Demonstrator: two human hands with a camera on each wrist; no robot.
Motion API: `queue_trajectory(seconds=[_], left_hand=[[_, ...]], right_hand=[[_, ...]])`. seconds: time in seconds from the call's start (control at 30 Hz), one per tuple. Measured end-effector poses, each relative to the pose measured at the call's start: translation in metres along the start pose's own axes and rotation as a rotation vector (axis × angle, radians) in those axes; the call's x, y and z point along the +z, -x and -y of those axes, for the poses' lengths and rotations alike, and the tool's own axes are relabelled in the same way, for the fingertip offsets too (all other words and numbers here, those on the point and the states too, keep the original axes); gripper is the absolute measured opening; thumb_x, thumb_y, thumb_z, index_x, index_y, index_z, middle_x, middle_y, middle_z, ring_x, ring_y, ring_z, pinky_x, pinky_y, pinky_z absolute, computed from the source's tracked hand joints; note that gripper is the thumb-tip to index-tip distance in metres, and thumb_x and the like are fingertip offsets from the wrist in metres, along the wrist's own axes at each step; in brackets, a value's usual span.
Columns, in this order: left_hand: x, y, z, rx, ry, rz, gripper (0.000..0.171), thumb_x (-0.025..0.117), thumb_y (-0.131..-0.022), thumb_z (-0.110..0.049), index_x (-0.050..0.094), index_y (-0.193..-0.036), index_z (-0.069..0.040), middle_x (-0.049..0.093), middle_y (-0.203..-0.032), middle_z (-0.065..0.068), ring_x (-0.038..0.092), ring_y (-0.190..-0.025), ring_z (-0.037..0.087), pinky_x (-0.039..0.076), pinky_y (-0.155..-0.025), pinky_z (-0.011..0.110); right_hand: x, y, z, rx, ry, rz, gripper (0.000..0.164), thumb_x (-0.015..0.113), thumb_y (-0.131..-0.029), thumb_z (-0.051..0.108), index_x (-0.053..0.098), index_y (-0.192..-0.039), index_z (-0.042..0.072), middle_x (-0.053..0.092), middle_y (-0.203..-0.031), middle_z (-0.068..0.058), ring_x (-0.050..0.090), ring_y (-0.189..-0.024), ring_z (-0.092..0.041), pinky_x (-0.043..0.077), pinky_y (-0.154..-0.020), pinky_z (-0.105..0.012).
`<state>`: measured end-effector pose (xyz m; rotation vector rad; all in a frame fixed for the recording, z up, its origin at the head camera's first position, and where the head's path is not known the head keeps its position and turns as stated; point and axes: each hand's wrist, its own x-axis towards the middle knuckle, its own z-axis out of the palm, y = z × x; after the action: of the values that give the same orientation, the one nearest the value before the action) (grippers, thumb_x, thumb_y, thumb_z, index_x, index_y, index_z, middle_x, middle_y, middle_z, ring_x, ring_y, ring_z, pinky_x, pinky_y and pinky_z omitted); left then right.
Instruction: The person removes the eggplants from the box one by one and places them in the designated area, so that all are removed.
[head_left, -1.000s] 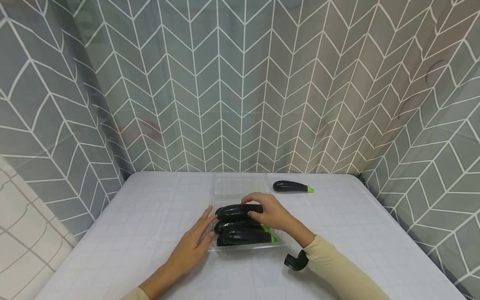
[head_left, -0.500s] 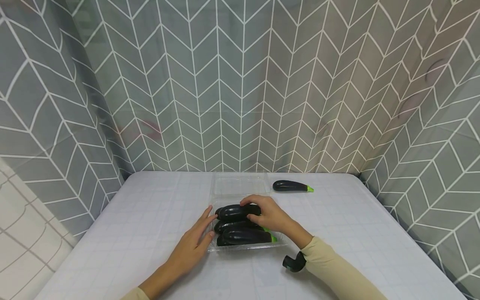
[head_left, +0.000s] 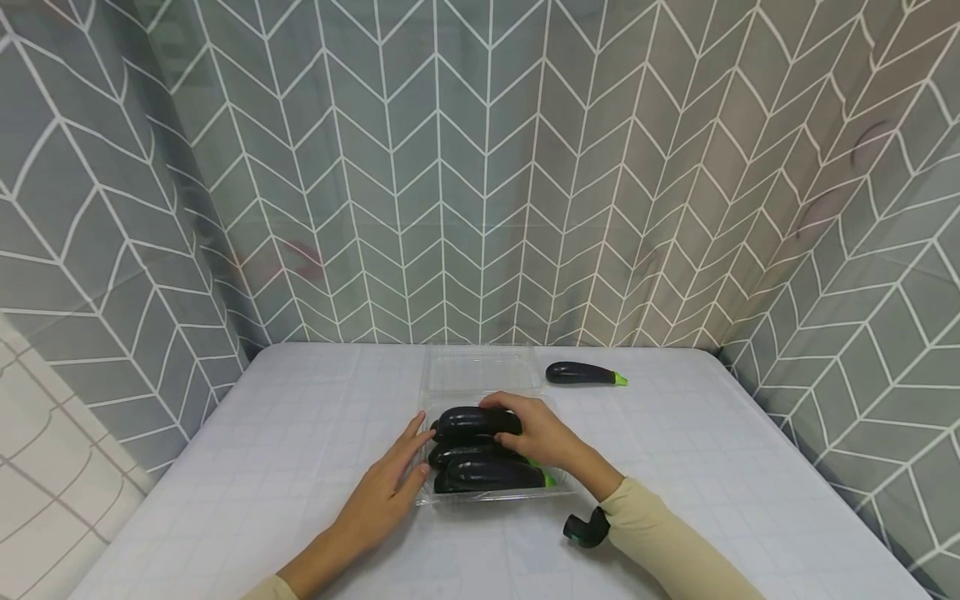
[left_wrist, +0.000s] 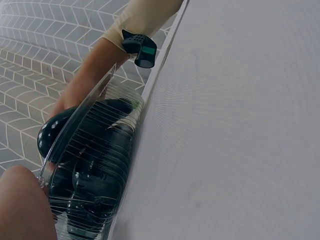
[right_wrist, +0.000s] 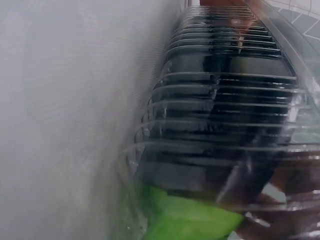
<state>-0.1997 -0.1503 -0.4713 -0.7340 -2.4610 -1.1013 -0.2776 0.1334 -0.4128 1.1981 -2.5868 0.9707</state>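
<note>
Several dark eggplants, one of them in front (head_left: 487, 476), lie in a clear plastic clamshell box (head_left: 495, 496) with its lid (head_left: 483, 372) laid back. My right hand (head_left: 536, 429) grips the stem half of the rearmost top eggplant (head_left: 468, 422), thumb on the near side and fingers over the far side. In the left wrist view, that eggplant (left_wrist: 52, 132) bulges above the box's rim. My left hand (head_left: 386, 479), fingers extended, rests at the box's left edge. Through the ribbed wall, the right wrist view shows a green eggplant stem (right_wrist: 192, 217).
Another eggplant (head_left: 579, 372) lies on the white tablecloth (head_left: 675, 433), right of the lid. A black wrist camera (head_left: 587, 529) juts from the right sleeve. Behind the table hangs a grey chevron-patterned curtain (head_left: 480, 208).
My right hand has shifted slightly left and toward me, and the eggplant it grips now sits a little differently over the one beneath. My left hand has stayed put.
</note>
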Motion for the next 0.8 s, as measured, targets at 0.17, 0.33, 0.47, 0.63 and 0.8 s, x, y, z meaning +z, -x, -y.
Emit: queue_trajectory(seconds=[0.17,0.33,0.47,0.63,0.8], left_hand=[[-0.0009,-0.0006,-0.0016,-0.005,0.005,0.0,0.048,0.058,-0.107,-0.019,0.051,-0.154,-0.011,0.025,-0.169,-0.003,0.031,-0.15,0.022,0.033,-0.116,0.054],[-0.0014,-0.0014,-0.0023,-0.006,0.008,0.001,0.048,0.057,-0.107,-0.019,0.051,-0.154,-0.011,0.025,-0.169,-0.003,0.031,-0.15,0.021,0.033,-0.116,0.053],[-0.001,-0.0018,-0.0021,-0.005,0.009,0.002,0.048,0.057,-0.107,-0.019,0.051,-0.154,-0.01,0.026,-0.169,-0.003,0.031,-0.15,0.022,0.033,-0.116,0.053],[-0.0005,-0.0017,-0.0015,-0.007,0.008,0.004,0.048,0.058,-0.107,-0.018,0.051,-0.154,-0.01,0.026,-0.169,-0.002,0.031,-0.15,0.022,0.033,-0.116,0.053],[0.0001,-0.0013,-0.0009,-0.004,0.004,0.002,0.048,0.058,-0.107,-0.018,0.051,-0.154,-0.01,0.026,-0.169,-0.003,0.031,-0.15,0.021,0.032,-0.116,0.052]], right_hand=[[0.0005,-0.0001,-0.0009,-0.02,0.008,-0.005,0.049,0.079,-0.089,-0.003,0.063,-0.135,0.006,0.069,-0.13,-0.006,0.064,-0.122,-0.025,0.052,-0.102,-0.045],[0.0011,0.0012,-0.0028,-0.047,0.006,-0.026,0.047,0.076,-0.091,-0.004,0.063,-0.135,0.004,0.068,-0.133,-0.008,0.063,-0.123,-0.025,0.052,-0.103,-0.046],[0.0011,0.0025,-0.0035,-0.057,0.006,-0.052,0.048,0.075,-0.09,-0.005,0.063,-0.136,0.004,0.067,-0.135,-0.009,0.064,-0.123,-0.026,0.051,-0.103,-0.046],[0.0001,0.003,-0.0011,-0.054,0.011,-0.071,0.046,0.074,-0.091,-0.005,0.063,-0.136,0.001,0.067,-0.135,-0.011,0.063,-0.124,-0.028,0.05,-0.105,-0.046],[-0.0008,0.0032,-0.0005,-0.049,0.007,-0.078,0.046,0.073,-0.093,-0.003,0.063,-0.137,0.002,0.065,-0.137,-0.012,0.061,-0.128,-0.029,0.049,-0.107,-0.046]])
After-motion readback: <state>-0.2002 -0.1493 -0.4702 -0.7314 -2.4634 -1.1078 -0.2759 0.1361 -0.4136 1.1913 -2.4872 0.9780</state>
